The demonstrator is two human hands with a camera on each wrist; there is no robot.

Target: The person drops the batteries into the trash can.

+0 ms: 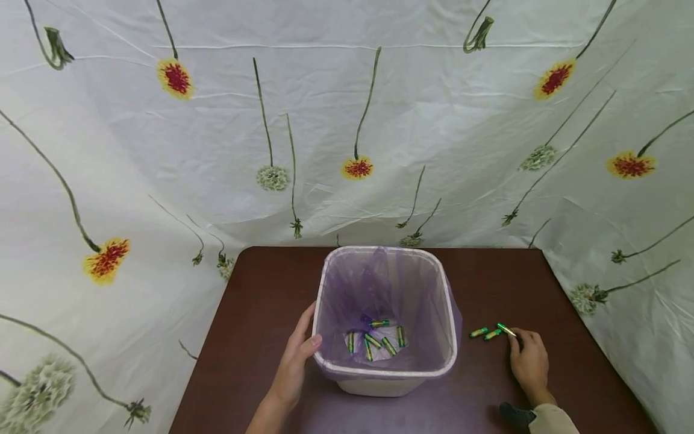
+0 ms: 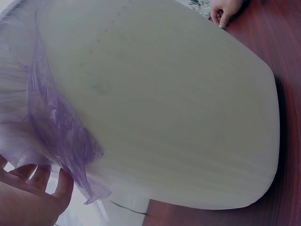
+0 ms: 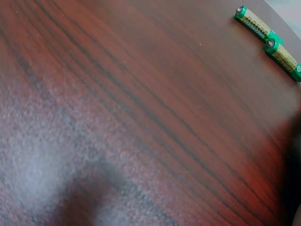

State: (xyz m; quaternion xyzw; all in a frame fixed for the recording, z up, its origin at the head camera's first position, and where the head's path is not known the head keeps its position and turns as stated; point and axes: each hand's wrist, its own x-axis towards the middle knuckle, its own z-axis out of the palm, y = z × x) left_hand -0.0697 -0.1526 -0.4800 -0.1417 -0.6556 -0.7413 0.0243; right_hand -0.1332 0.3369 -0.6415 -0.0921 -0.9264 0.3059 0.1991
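Note:
A white trash bin point(image 1: 374, 386) lined with a thin purple bag point(image 1: 417, 289) stands on the table. My left hand point(image 1: 295, 358) grips the left side of its rim, thumb at the edge; in the left wrist view, that hand point(image 2: 35, 195) has its fingers at the bag's overhanging part point(image 2: 61, 127). Several green and gold batteries point(image 1: 373, 340) lie at the bottom of the bin. Right of it, my right hand point(image 1: 530, 361) pinches the end of one battery point(image 1: 505, 329). Two other batteries point(image 3: 257, 23) lie close by on the table; the right wrist view hardly shows the hand.
The dark reddish-brown wooden table point(image 1: 276, 283) has a rounded back left corner. White cloth point(image 1: 228, 150) printed with flowers hangs behind it and along both sides. A dark strap-like piece point(image 1: 517, 416) shows at the right wrist, beside a light sleeve point(image 1: 553, 420).

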